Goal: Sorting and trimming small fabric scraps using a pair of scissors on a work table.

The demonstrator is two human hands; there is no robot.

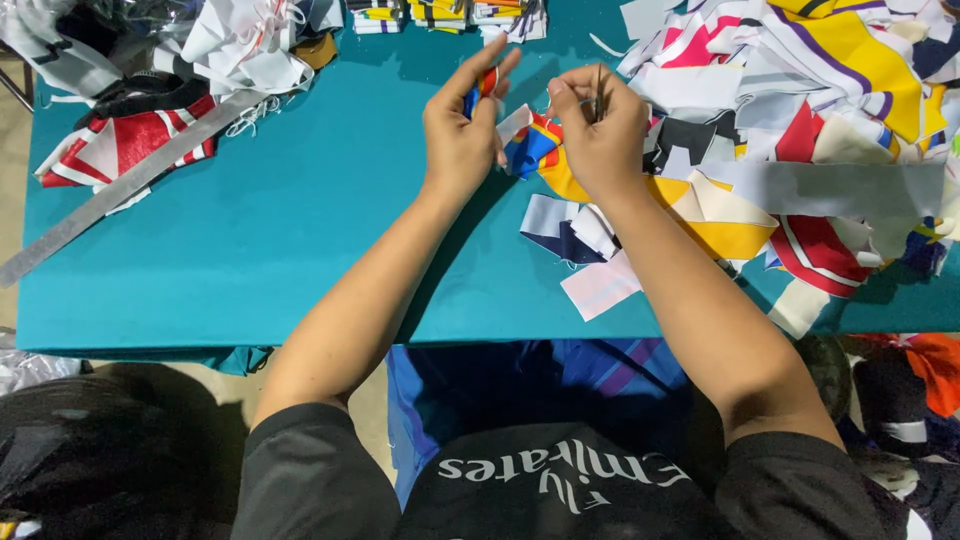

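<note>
Both hands meet above the teal table (250,250), close together and nearly touching. Left hand (462,125) pinches a small red-and-blue fabric piece (480,90) between thumb and fingertips, lifted a little off the surface. Right hand (598,130) is curled around a thin dark tool (598,92) that stands upright between its fingers (a seam ripper or small snips, too slim to tell which), and the heel of that hand rests on a blue, yellow and white scrap (535,150) lying just under and between the two hands. The held piece sits at the left fingertips, just beside the tool's tip and directly above the scrap. Judging from this, the main risk is the pointed tool slipping toward the left fingertips, since they sit so near its working end; a jerk on a tight thread could cause it. The small piece could also slide out of the pinch, as little of it is gripped, and drop among the loose strips (590,255) under the right forearm, where it would be hard to pick out. Further right a large heap of mixed cuttings (820,90) crowds the work area and could snag the wrist. Far left lie a long metal ruler (120,185) and a red-and-white garment (110,145), well apart from the hands.
</note>
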